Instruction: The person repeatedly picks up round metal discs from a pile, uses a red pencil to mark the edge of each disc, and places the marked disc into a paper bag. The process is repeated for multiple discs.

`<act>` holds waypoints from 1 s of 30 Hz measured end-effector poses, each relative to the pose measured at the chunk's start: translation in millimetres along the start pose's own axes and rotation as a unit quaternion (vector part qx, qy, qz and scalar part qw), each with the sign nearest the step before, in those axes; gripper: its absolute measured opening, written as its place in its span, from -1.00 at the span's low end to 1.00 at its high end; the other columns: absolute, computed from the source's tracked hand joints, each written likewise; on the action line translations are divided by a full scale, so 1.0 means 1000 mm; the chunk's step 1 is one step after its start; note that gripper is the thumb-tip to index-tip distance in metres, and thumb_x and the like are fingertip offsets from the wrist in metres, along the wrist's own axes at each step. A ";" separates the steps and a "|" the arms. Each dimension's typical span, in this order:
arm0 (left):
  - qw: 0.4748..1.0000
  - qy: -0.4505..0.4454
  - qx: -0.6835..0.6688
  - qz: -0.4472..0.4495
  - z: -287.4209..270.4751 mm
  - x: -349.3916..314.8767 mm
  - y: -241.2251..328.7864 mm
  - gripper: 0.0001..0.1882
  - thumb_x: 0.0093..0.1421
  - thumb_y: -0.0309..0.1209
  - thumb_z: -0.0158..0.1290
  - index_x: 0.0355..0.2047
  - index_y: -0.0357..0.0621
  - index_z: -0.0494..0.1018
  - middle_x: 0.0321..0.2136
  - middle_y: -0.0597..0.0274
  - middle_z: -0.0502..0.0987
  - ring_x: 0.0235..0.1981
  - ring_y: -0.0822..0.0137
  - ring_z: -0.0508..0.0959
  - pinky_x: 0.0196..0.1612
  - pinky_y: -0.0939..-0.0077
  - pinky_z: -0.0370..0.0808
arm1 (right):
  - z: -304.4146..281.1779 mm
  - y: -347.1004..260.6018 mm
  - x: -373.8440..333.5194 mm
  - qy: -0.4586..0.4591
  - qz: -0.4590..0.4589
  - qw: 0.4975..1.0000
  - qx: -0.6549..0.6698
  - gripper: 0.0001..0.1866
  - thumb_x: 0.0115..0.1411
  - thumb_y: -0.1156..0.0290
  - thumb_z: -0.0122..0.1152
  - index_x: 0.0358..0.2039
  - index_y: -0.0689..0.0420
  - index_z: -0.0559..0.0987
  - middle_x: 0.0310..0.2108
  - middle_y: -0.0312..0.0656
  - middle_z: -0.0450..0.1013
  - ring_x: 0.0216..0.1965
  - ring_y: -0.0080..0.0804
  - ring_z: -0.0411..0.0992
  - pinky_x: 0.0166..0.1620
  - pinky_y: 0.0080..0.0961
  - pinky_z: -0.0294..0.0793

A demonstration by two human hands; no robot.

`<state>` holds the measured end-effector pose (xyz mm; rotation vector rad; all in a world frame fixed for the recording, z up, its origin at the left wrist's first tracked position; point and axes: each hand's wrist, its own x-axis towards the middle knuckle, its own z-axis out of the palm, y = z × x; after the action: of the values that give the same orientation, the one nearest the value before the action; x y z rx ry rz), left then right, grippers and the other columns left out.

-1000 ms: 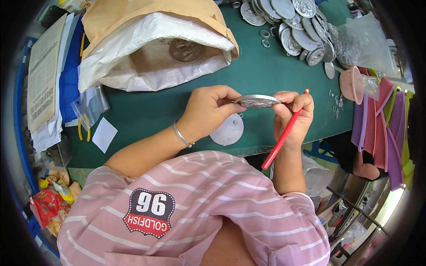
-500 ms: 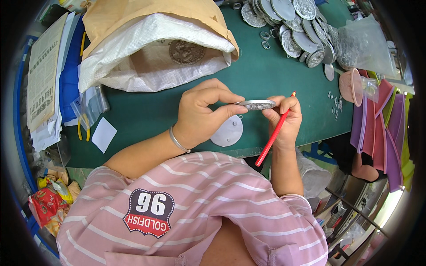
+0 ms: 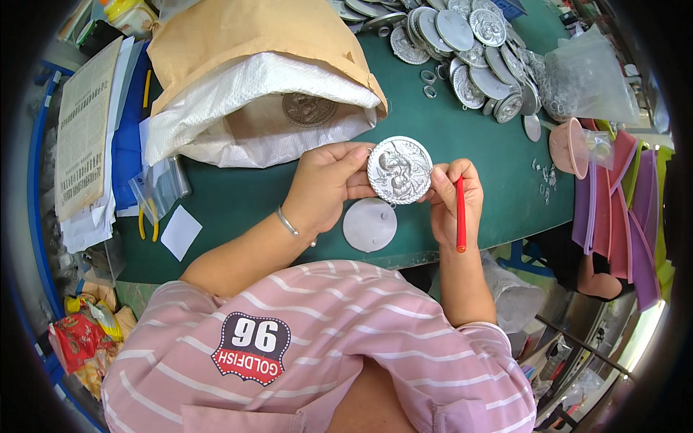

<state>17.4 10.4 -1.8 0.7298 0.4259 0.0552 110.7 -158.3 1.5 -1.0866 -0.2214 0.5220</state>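
A round silver medallion (image 3: 400, 170) with a raised figure relief and a rope-like rim is held up between both hands, its relief side facing up. My left hand (image 3: 323, 182) pinches its left edge, thumb on top. At its right edge the fingers of my right hand (image 3: 456, 193) grip it, and the same hand also carries a red pencil (image 3: 460, 216) pointing down toward me. Just below the held piece, a second medallion (image 3: 369, 225) lies on the green table, plain back up, with a small ring at its top.
An open paper sack (image 3: 260, 43) with white woven lining holds another medallion (image 3: 309, 108). Many medallions (image 3: 491, 72) are heaped at the far right, beside a clear plastic bag (image 3: 592, 76) and a pink basket (image 3: 569, 148). White paper (image 3: 181, 233) and stacked sheets (image 3: 86, 137) lie left.
Both hands have turned the medallion from edge-on to relief side up. The red pencil has swung from slanting to nearly upright in the picture. The view has shifted slightly.
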 end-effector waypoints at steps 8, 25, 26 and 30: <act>1.000 -0.021 -0.011 -0.012 -0.001 0.000 -0.001 -0.61 0.29 -0.29 -0.18 -0.06 -0.42 0.31 -0.18 -0.02 0.47 -0.18 0.17 0.54 -0.15 0.29 0.55 | 0.002 -0.003 -0.001 0.026 0.000 0.999 -0.019 -0.81 0.13 0.65 0.08 -0.45 0.14 0.26 -0.47 -0.08 0.44 -0.52 -0.44 0.47 -0.52 -0.56 0.56; 0.909 -0.182 -0.351 -0.129 0.003 0.001 0.004 -0.27 0.18 0.24 -0.35 0.18 0.01 0.12 0.20 -0.18 0.02 0.17 -0.18 0.15 0.12 -0.14 0.20 | 0.014 -0.007 -0.003 -0.036 -0.166 0.958 -0.232 -0.73 0.10 0.63 0.15 -0.53 0.14 0.22 -0.35 0.00 0.48 -0.35 -0.47 0.45 -0.30 -0.61 0.43; 0.910 -0.187 -0.348 -0.125 0.002 0.001 0.004 -0.29 0.18 0.23 -0.34 0.17 0.02 0.13 0.21 -0.17 0.02 0.18 -0.18 0.14 0.12 -0.13 0.19 | 0.014 -0.006 -0.004 -0.047 -0.172 0.953 -0.245 -0.73 0.09 0.63 0.16 -0.53 0.15 0.22 -0.34 0.00 0.48 -0.33 -0.47 0.44 -0.28 -0.61 0.43; 0.923 -0.183 -0.326 -0.093 0.001 0.000 0.000 -0.36 0.20 0.16 -0.25 0.14 0.04 0.18 0.21 -0.13 0.02 0.18 -0.13 0.14 0.14 -0.07 0.20 | 0.022 -0.009 -0.008 -0.080 -0.163 0.935 -0.304 -0.66 -0.04 0.60 0.31 -0.54 0.13 0.23 -0.33 -0.05 0.48 -0.27 -0.40 0.43 -0.17 -0.51 0.38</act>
<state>18.1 10.0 -0.9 0.0299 0.0966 -0.1149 97.0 -148.3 20.1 -1.5713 -0.7301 0.2394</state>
